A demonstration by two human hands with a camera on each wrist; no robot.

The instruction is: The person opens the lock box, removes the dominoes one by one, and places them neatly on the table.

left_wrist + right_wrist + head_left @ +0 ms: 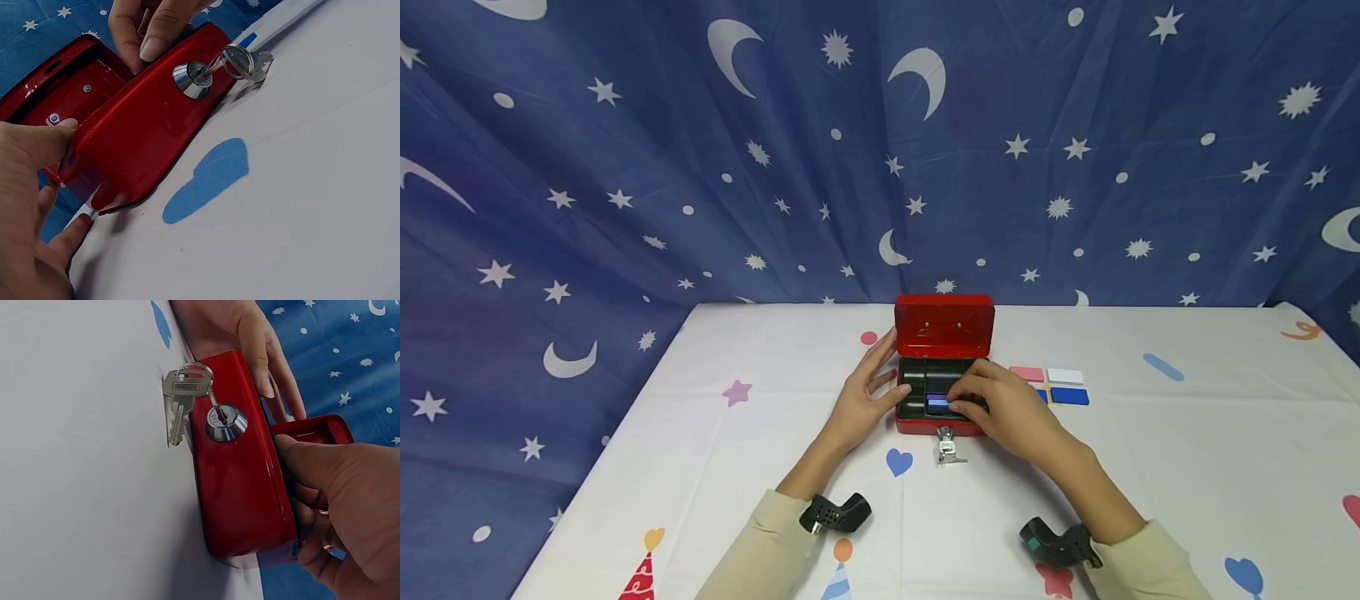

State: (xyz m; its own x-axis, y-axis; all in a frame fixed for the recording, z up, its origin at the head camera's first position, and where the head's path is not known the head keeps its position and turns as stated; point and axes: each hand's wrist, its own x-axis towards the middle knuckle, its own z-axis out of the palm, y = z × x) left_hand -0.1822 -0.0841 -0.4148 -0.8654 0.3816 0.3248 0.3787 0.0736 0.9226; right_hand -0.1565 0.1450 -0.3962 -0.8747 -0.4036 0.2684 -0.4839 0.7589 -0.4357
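Observation:
A red cash box (917, 427) with a black inner tray stands on the white cloth, its lid (944, 325) raised. My left hand (867, 402) grips the box's left side, thumb on the rim and fingers along the outer wall. Inside the tray's front middle compartment lies a small blue and purple block (937, 403). My right hand (1009, 410) reaches into the tray and pinches the right end of that block. In the right wrist view the box wall hides the fingertips. Keys (183, 394) hang from the lock (226, 422) on the box's front.
Right of the box lie flat blocks: a pink one (1027, 374), a white one (1064, 377) and a blue one (1069, 396), others partly behind my right hand. A printed cloth (790, 358) covers the table. A dark blue curtain (820, 217) hangs behind it.

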